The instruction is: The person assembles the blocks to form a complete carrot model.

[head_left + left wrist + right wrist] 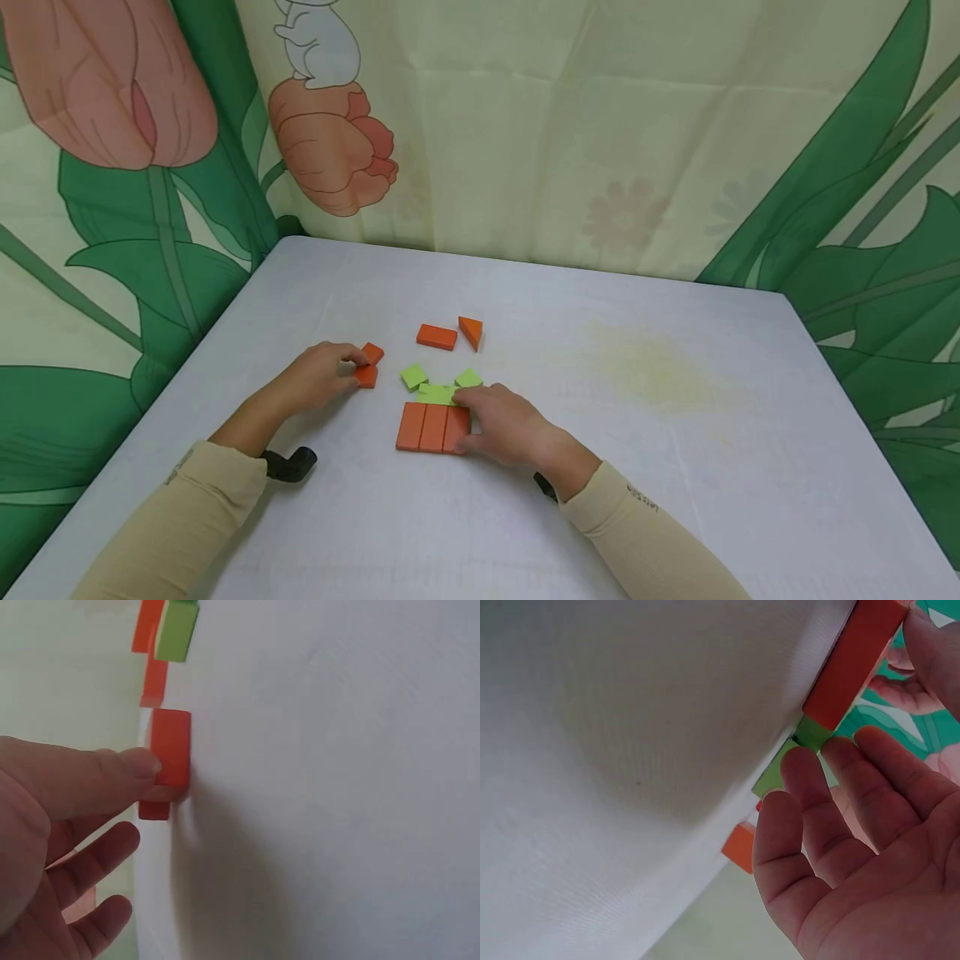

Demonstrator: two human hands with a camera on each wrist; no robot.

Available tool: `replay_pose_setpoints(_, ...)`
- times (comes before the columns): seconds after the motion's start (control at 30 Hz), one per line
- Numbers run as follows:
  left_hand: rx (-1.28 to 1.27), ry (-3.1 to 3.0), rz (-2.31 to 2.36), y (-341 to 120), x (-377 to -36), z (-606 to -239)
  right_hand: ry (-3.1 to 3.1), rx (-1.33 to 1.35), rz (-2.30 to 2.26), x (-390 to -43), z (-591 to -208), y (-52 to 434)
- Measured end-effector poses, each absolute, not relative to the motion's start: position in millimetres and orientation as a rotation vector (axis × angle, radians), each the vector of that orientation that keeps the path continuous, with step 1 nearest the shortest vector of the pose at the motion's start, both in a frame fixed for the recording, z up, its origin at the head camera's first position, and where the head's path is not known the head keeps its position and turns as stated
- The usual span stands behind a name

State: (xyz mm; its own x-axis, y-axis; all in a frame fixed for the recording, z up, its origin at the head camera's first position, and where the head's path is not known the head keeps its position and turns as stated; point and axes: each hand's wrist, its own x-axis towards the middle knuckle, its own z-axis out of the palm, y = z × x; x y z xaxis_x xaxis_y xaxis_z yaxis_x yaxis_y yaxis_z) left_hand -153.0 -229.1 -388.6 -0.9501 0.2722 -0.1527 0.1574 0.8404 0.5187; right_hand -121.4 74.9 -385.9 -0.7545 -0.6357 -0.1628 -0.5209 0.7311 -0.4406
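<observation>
Left hand (318, 377) low at orange blocks (367, 377)

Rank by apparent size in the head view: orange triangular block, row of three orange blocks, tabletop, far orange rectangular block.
1. Tabletop
2. Row of three orange blocks
3. Far orange rectangular block
4. Orange triangular block

Lettering on the right sleeve (656, 537), right of the row of three orange blocks (432, 427): a short dark word (642, 498), apparently beginning "Lets", its ending too small to read. On the left sleeve (206, 492), left of that row: a dark mark (179, 466), illegible.
</observation>
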Motion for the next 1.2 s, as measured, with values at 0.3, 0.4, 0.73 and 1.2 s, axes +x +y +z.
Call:
replay_pose_setpoints(0.3, 0.303, 2.777, 0.770, -232, -141, -390, 2.626, -0.890, -0.557, -122, -386, 75)
replay_pose_setpoints(0.4, 0.323, 2.759, 0.774, -232, -131, -389, 2.622, -0.892, -0.567, -122, -385, 75)
replay_pose_setpoints(0.73, 0.451, 2.738, 0.787, -233, -115, -394, 2.603, -0.868, -0.576, -121, -384, 74)
replay_pose_setpoints(1.2, 0.705, 2.742, 0.704, -204, -65, -394, 2.615, -0.909, -0.568, -124, -388, 75)
